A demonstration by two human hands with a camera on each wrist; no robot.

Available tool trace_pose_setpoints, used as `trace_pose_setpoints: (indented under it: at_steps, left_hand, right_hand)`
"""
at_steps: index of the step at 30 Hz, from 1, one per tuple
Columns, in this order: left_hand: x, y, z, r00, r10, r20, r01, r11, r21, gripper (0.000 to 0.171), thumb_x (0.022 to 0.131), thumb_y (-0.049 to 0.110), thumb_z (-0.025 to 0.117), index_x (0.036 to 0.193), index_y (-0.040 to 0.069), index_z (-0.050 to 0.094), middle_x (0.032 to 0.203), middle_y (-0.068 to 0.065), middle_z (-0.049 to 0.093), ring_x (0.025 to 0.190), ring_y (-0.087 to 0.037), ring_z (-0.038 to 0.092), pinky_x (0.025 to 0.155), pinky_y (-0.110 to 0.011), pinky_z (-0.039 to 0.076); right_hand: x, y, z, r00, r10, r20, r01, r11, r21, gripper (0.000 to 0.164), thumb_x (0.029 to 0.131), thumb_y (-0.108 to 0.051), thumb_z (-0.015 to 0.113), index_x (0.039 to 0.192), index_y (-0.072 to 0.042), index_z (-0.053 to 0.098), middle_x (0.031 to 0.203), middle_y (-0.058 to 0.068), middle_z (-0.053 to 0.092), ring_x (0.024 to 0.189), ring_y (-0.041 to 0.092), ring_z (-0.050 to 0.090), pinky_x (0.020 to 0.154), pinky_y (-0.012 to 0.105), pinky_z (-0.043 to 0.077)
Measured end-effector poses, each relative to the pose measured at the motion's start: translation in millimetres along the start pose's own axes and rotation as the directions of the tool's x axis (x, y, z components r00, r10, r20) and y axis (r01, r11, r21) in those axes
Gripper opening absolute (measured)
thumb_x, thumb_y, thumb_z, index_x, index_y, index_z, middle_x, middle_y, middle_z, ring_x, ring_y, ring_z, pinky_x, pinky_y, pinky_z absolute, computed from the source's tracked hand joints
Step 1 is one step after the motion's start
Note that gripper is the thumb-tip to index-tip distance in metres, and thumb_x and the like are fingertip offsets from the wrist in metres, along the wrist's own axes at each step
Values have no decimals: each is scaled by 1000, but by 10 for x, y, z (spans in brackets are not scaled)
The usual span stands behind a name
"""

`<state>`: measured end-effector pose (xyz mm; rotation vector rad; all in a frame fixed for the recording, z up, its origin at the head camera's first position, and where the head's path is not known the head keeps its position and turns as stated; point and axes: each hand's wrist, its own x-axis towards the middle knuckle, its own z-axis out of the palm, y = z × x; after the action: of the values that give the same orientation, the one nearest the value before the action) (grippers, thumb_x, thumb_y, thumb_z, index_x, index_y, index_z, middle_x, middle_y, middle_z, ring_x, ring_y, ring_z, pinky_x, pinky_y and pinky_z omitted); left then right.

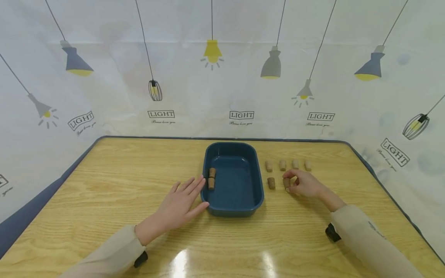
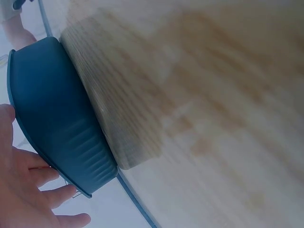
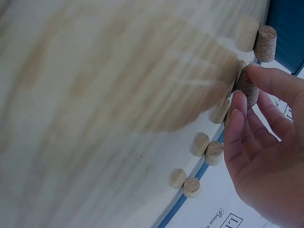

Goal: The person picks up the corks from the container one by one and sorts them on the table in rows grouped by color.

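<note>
A deep blue rectangular tray (image 1: 259,181) stands mid-table, with two brown corks (image 1: 211,178) lying end to end along its left inner wall. My left hand (image 1: 180,202) rests on the tray's left rim, its fingers straight and spread; the left wrist view shows the fingers (image 2: 45,175) at that rim. To the right of the tray, my right hand (image 1: 304,183) pinches a darker cork (image 3: 248,88) between thumb and fingertips, close over the table. Another dark cork (image 1: 271,183) stands upright between that hand and the tray.
Behind the right hand, several paler corks (image 1: 283,165) stand in a row. The wooden table (image 1: 139,162) meets a backdrop (image 1: 194,88) printed with hanging lamps. Black straps show under both sleeves.
</note>
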<state>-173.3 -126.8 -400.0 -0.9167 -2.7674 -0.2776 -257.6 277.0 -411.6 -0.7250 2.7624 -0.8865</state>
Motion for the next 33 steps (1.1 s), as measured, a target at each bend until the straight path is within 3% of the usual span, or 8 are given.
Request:
trace_pose_setpoints:
  at_steps: [13, 24, 33]
  left_hand:
    - [4, 5, -9, 1000, 1, 6, -1, 1000, 4, 67, 91, 53, 31, 139, 7, 28, 142, -7, 25, 127, -26, 24, 95, -54, 20]
    - [1, 4, 5, 1000, 1, -1, -1, 1000, 6, 67, 91, 52, 33, 138, 6, 30, 141, -8, 26, 127, -26, 25, 94, -55, 22]
    - [0, 6, -7, 1000, -1, -8, 1, 1000, 22, 67, 90, 53, 33, 138, 6, 30, 141, -9, 27, 127, -26, 25, 95, -54, 22]
  right_hand:
    - [9, 3, 2, 1000, -13, 5, 13, 1000, 19, 40, 78, -2, 64, 114, 7, 48, 105, 22, 50, 58, 13, 49, 52, 28, 42]
    - [-11, -37, -43, 1000, 27, -4, -27, 999, 29, 45, 78, -7, 65, 117, 6, 47, 110, 23, 49, 62, 15, 50, 53, 29, 43]
    - [85, -389, -278, 993, -97, -70, 96, 995, -18, 40, 81, -7, 63, 117, 5, 48, 110, 22, 52, 66, 15, 53, 61, 33, 44]
